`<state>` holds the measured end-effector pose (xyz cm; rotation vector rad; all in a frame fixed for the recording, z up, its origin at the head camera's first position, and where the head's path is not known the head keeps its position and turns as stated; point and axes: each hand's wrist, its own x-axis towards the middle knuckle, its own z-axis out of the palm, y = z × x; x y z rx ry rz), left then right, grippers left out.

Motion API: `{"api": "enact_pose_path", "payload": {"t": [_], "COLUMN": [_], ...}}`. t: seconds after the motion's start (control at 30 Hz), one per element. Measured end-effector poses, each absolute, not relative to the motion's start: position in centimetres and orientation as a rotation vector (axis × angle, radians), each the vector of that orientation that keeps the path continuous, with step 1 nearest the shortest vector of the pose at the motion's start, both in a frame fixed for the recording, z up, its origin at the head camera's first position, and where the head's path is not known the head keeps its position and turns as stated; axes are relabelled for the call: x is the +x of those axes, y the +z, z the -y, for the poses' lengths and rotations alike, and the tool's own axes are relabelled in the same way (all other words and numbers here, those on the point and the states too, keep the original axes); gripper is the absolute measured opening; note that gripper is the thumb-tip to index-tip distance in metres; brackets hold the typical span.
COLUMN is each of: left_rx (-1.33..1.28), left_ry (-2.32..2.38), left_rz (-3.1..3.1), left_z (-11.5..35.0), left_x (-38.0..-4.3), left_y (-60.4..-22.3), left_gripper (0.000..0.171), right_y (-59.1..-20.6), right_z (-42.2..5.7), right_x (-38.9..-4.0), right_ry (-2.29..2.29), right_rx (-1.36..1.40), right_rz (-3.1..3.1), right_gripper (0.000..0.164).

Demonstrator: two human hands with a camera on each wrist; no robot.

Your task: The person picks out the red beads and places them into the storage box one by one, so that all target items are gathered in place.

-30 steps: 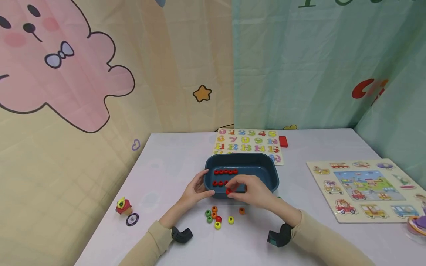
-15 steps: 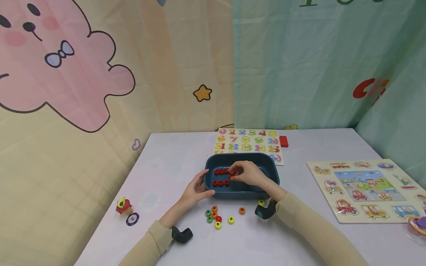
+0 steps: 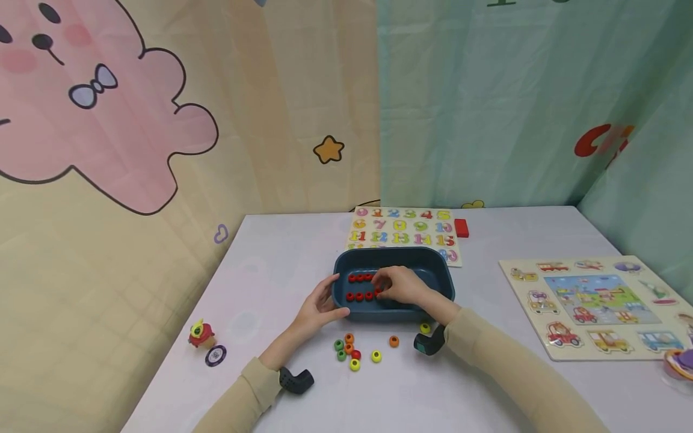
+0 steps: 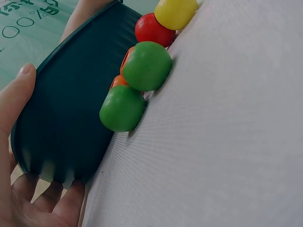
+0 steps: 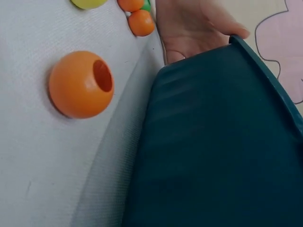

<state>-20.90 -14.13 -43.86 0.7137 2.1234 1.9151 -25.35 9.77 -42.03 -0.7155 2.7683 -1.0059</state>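
Note:
A dark blue box point(image 3: 390, 315) stands mid-table, with red beads inside in a back row point(image 3: 360, 278) and a front row point(image 3: 360, 296). My left hand point(image 3: 318, 307) holds the box's left end, thumb at the near side and fingers around the end wall. Inside the box, my right hand point(image 3: 405, 286) pinches a red bead point(image 3: 378, 291) at the right end of the front row; the hand hides part of the back row. Before the box lie loose beads: green point(image 4: 147, 66), orange point(image 5: 80, 85), red point(image 3: 355, 355) and yellow point(image 3: 376, 356).
A number puzzle board point(image 3: 400, 228) lies behind the box, with a red block point(image 3: 461, 228) beside it. At right is a picture puzzle board point(image 3: 595, 310) and a purple-topped toy point(image 3: 683, 364). A small toy figure point(image 3: 201, 334) and a round disc point(image 3: 215, 355) lie at left.
My right hand has carried the red bead from the box's near rim into the box, then down to the front row's right end. My left hand has stayed on the box.

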Motion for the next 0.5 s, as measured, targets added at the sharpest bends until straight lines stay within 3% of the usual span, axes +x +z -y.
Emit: {"api": "enact_pose_path", "payload": {"t": [0.5], "left_rx": [0.714], "left_ry": [1.889], "left_rz": [-2.151], "left_z": [14.11], "left_x": [-20.74], "left_y": [-43.68], "left_gripper": [0.078], "right_y": [-41.83], "right_z": [-10.22], "right_x": [-24.88], "right_ry": [-1.108], "right_rx": [-0.712], "right_rz": [-2.786], "right_gripper": [0.028]}}
